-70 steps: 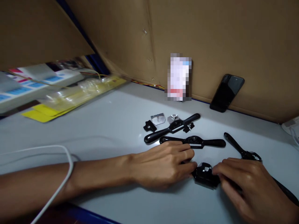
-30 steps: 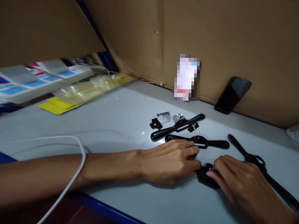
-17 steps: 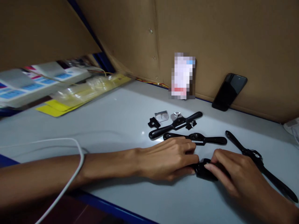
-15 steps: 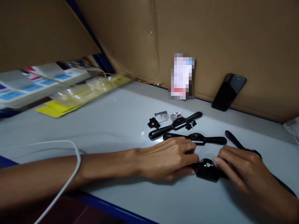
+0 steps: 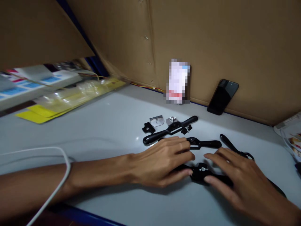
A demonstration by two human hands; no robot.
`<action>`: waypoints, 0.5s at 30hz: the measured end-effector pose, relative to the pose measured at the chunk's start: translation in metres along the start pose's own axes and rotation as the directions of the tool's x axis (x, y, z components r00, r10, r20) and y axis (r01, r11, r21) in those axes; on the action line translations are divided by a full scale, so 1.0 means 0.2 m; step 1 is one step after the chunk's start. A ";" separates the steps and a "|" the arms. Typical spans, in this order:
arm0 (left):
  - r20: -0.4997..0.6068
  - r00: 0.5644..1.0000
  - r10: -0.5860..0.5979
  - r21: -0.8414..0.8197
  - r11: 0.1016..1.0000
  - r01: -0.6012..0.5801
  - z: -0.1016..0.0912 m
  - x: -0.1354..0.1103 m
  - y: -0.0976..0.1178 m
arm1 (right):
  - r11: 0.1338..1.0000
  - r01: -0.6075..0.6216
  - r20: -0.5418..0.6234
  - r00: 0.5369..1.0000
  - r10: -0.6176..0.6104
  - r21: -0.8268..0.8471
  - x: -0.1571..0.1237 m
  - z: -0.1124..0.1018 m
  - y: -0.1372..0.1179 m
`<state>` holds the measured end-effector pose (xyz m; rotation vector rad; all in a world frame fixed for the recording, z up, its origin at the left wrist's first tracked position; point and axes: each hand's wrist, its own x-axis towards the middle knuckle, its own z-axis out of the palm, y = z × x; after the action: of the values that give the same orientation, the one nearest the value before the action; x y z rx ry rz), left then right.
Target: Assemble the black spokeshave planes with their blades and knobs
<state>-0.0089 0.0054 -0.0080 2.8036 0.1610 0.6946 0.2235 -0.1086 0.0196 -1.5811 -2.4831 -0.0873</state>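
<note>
A black spokeshave [image 5: 200, 171] with a silver screw in its middle lies flat on the white table [image 5: 113, 125], between my two hands. My left hand [image 5: 164, 163] is curled over its left handle, with the thumb tip against the body. My right hand [image 5: 240, 179] covers the right handle; its thumb and forefinger lie either side of the body. Most of both handles is hidden under my hands.
Three more black spokeshaves [image 5: 170, 130] [image 5: 205, 144] [image 5: 231, 147] lie just behind, with small loose parts [image 5: 157, 120]. A phone [image 5: 222, 96] leans on the cardboard wall. Yellow packets [image 5: 70, 97] and boxes sit at the left, a white cable [image 5: 63, 169] crosses my left forearm, and papers [image 5: 290, 131] lie at the right.
My right fingers have drawn back off the middle of the spokeshave, so its silver screw shows. My left hand has kept its hold on the left handle. The view has shifted slightly.
</note>
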 end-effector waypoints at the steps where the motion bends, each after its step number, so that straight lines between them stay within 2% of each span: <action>1: -0.053 0.999 -0.008 0.009 1.000 0.008 0.00 0.00 0.00 | 1.000 -0.006 -0.014 1.000 0.006 -0.027 0.01 0.02 -0.04; 4: -0.161 0.987 -0.022 0.007 1.000 0.023 0.00 0.01 -0.01 | 0.995 -0.029 -0.062 0.998 0.023 -0.093 0.03 0.06 -0.12; 7: -0.185 0.983 -0.010 -0.002 1.000 0.010 -0.01 0.02 -0.01 | 0.995 -0.044 -0.017 0.999 0.043 -0.092 0.03 0.03 -0.12; 12: -0.186 0.982 0.009 0.017 1.000 -0.006 -0.01 0.02 -0.01 | 0.985 -0.052 0.142 0.987 0.076 -0.165 -0.08 -0.09 0.05; 15: -0.150 0.988 0.033 0.059 0.998 -0.025 -0.01 0.02 0.00 | 0.965 -0.155 0.181 0.964 0.195 -0.212 -0.18 -0.09 0.19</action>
<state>-0.0059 0.0066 -0.0045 2.8114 0.1703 0.9246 0.2752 -0.1277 0.0276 -1.9759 -2.5333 -0.1590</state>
